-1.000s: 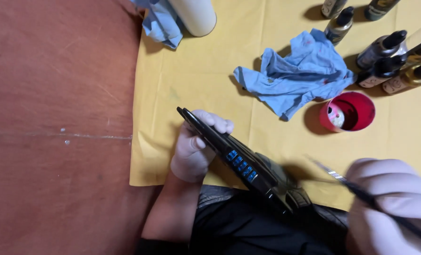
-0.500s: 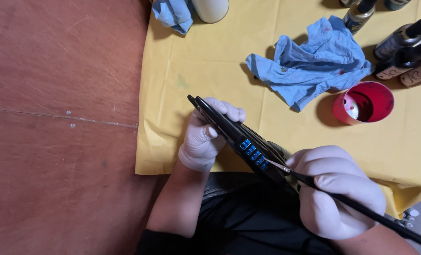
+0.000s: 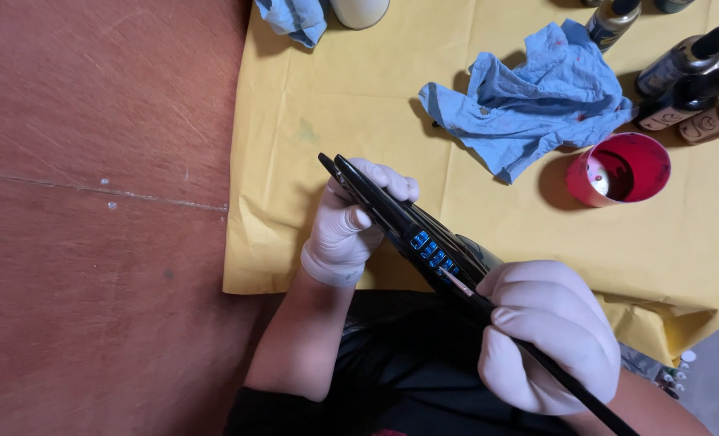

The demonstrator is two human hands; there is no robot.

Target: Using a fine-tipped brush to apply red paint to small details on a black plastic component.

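My left hand [image 3: 350, 226], in a white glove, grips a long black flat object [image 3: 392, 218] with a row of small blue squares [image 3: 432, 250] painted along its edge. It is held tilted above the yellow paper [image 3: 359, 105]. My right hand [image 3: 549, 331], also gloved, holds a thin black paintbrush [image 3: 529, 351]. The brush tip touches the black object just past the blue squares.
A crumpled blue cloth [image 3: 529, 97] lies on the yellow paper. A red cup [image 3: 622, 168] with paint stands to its right. Several dark paint bottles [image 3: 690, 73] stand at the far right. Another blue cloth [image 3: 295, 16] and a white container [image 3: 359, 10] sit at the top. Brown wooden table [image 3: 93, 202] on the left.
My right hand has come up from the lower right and brought the brush tip onto the black object. The left hand has kept hold of the object.
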